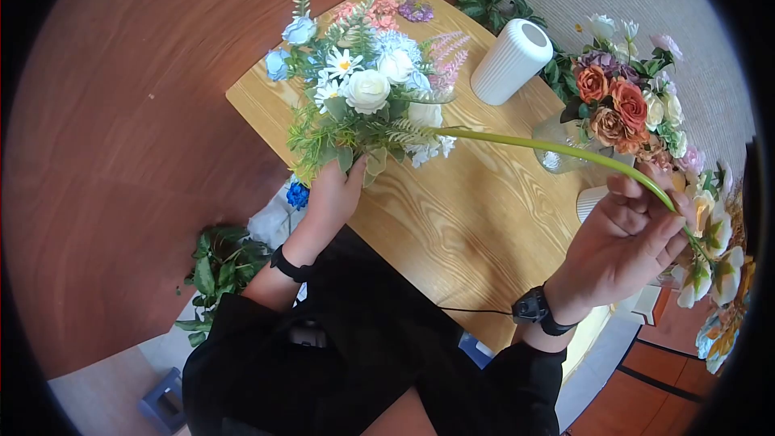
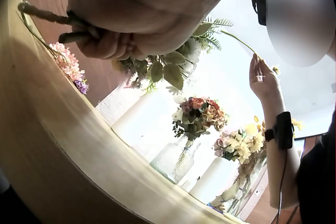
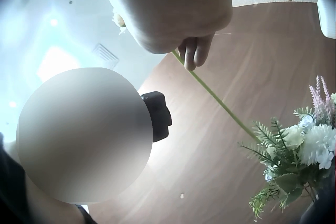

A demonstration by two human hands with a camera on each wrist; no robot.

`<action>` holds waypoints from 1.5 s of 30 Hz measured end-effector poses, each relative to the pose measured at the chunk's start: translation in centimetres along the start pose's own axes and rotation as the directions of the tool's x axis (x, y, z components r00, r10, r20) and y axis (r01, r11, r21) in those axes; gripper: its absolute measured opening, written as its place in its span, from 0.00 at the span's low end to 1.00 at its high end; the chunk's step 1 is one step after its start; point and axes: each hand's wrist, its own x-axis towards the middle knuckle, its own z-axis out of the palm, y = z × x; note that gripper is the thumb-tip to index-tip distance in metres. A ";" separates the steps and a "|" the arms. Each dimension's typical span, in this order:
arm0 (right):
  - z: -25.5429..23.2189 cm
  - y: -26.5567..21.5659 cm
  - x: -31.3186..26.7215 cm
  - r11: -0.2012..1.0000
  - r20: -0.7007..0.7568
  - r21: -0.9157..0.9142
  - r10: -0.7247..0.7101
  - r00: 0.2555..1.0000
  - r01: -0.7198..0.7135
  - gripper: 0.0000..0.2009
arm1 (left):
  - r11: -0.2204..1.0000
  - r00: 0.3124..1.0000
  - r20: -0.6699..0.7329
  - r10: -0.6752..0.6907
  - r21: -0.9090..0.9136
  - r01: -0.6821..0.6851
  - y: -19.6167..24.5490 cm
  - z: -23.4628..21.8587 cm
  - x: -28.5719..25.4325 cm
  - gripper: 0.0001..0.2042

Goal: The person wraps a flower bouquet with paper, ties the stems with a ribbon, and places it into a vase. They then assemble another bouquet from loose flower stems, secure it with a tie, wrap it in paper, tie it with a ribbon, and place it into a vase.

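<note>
My left hand (image 1: 333,194) grips a mixed bouquet (image 1: 367,93) of white roses, daisies and pale blue blooms by its stems. The cut stem ends (image 2: 44,14) poke out of that fist in the left wrist view. On the right, my raised right hand (image 1: 613,250) pinches a long green flower stem (image 1: 549,145) between thumb and fingers. Its bare end overlaps the white blooms at the bouquet's right side. White-and-green flower heads (image 1: 696,281) hang below the right hand, at the stem's other end. The right wrist view shows the stem (image 3: 218,100) slanting down to the bouquet.
A white ribbed vase (image 1: 511,60) stands on the wooden table (image 1: 436,230). Orange and cream roses (image 1: 622,105) fill a glass vase (image 1: 557,145) to its right. Pink flowers (image 1: 383,10) lie at the table's far edge. Leafy plants (image 1: 216,262) stand by the left forearm.
</note>
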 end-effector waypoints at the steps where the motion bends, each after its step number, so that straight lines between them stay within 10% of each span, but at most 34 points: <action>1: 0.5 0.3 0.1 0.997 0.082 -0.075 -0.028 0.996 0.034 0.12 | 1.000 1.000 0.002 -0.018 0.002 0.018 -0.1 0.1 -0.1 0.11; 7: 4.3 3.0 -0.3 0.983 0.240 -0.096 -0.131 0.962 0.158 0.08 | 0.988 0.999 -0.022 0.035 0.151 -0.031 0.8 0.0 -0.1 0.13; 15: 6.3 5.0 -1.4 0.945 0.116 -0.292 0.189 0.975 -0.149 0.07 | 0.988 0.996 0.005 -0.085 0.131 0.084 3.6 -0.3 0.0 0.13; 17: 6.2 5.6 -1.3 0.930 0.128 -0.352 0.163 0.978 -0.109 0.07 | 0.991 0.991 -0.084 0.105 0.089 -0.097 3.3 0.0 0.0 0.15; 30: 5.6 5.7 -0.4 0.865 0.470 -0.489 0.154 0.869 0.111 0.06 | 0.996 0.994 0.085 -0.063 0.063 0.058 2.3 0.3 -0.4 0.15; 32: 5.7 5.7 -0.6 0.856 0.466 -0.499 0.132 0.875 0.136 0.06 | 0.981 0.984 -0.016 0.177 0.077 -0.175 1.8 0.5 -0.4 0.11; 45: 4.3 6.4 -1.4 0.808 0.244 -0.589 0.150 0.958 0.024 0.06 | 0.988 0.996 0.032 0.085 0.125 -0.088 1.8 0.6 -1.3 0.15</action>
